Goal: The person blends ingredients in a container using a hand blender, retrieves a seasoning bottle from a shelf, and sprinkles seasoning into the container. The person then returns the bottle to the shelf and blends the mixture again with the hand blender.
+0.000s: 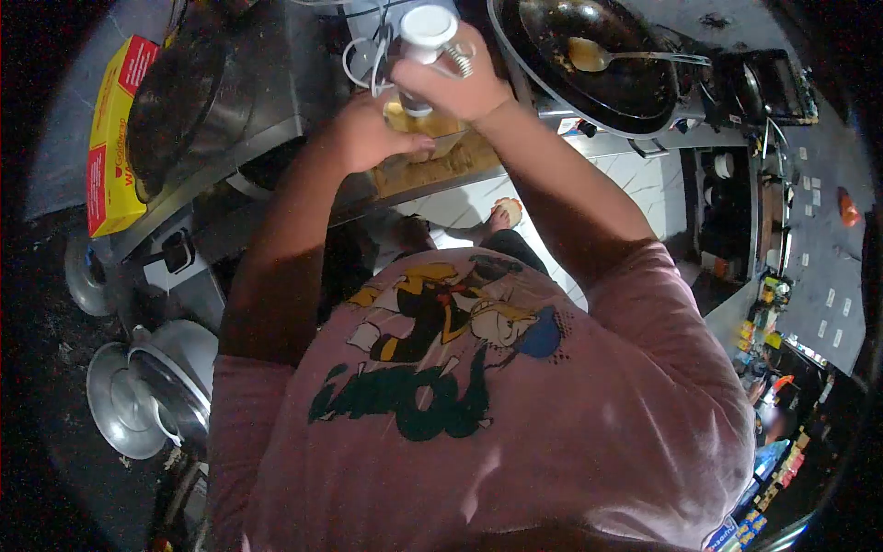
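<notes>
My right hand (455, 85) is wrapped round the body of a white hand blender (429, 28), which stands upright with its coiled cord beside my fingers. The blender's lower end goes down into a clear container (449, 143) with something yellowish inside. My left hand (375, 133) grips the near left side of that container, with the thumb across its front. Beneath the container lies a wooden board (437, 175) at the counter's edge. The blender's tip is hard to make out.
At the right, a large dark wok (589, 87) sits on the stove with a ladle (593, 55) in it. A yellow and red box (118, 147) stands beside a dark pan (179, 101) on the left. Metal bowls (124, 405) are lower left.
</notes>
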A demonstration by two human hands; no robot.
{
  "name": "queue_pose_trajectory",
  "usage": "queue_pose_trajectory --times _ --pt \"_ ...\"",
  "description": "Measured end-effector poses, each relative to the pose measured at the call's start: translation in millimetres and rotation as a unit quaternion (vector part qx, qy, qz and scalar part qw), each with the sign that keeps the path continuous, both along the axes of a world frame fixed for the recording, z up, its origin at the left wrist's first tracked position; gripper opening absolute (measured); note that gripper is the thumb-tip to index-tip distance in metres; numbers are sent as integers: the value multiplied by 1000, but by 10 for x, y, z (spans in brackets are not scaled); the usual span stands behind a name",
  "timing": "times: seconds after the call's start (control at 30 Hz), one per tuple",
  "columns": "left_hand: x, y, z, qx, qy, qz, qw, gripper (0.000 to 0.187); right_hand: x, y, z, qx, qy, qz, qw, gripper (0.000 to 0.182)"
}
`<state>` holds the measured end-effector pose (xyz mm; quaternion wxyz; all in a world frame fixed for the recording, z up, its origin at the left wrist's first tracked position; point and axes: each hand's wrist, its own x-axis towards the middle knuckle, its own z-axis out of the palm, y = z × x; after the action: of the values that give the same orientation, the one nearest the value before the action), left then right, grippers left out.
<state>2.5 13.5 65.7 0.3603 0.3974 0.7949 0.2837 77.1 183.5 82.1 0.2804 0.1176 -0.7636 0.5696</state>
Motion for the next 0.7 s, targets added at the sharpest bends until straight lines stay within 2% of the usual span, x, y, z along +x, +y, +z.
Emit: queue_pose_trajectory --times 0.1,0.13,0.2,0.3,0.37,0.43,0.47,0.5,0.6,0.63,0.7 --pt "-107 18 -107 -45 -53 -52 996 100 18 50 -92 15 32 1 999 19" --pt "-92 -4 -187 -46 -55 -52 996 100 67 106 -51 -18 -13 14 1000 18" --pt "-48 -27 -339 89 144 1 986 103 115 108 156 -73 -54 2 996 16" --pt "-60 -27 -383 137 172 3 976 106 116 191 299 -82 -118 13 990 15" --pt "-59 -23 -385 130 180 0 975 105 0 153 274 -67 -20 25 997 15" --pt "-51 -18 -334 123 188 -3 974 103 -39 116 143 -60 -34 27 997 16" --pt "-37 -11 -230 73 135 1 988 101 -45 80 71 -53 -48 29 997 17" --pt "-25 -6 -145 23 81 5 996 98 -51 30 -6 -50 -9 18 999 20" --pt "-12 -17 -58 32 16 -9 999 94 2 56 -96 -37 -23 25 999 21" --pt "-23 -24 -103 31 16 -8 999 94 58 64 -43 -47 -60 20 997 22" --pt "-56 -23 -222 78 139 -50 986 98 119 74 74 -57 -50 5 997 21"
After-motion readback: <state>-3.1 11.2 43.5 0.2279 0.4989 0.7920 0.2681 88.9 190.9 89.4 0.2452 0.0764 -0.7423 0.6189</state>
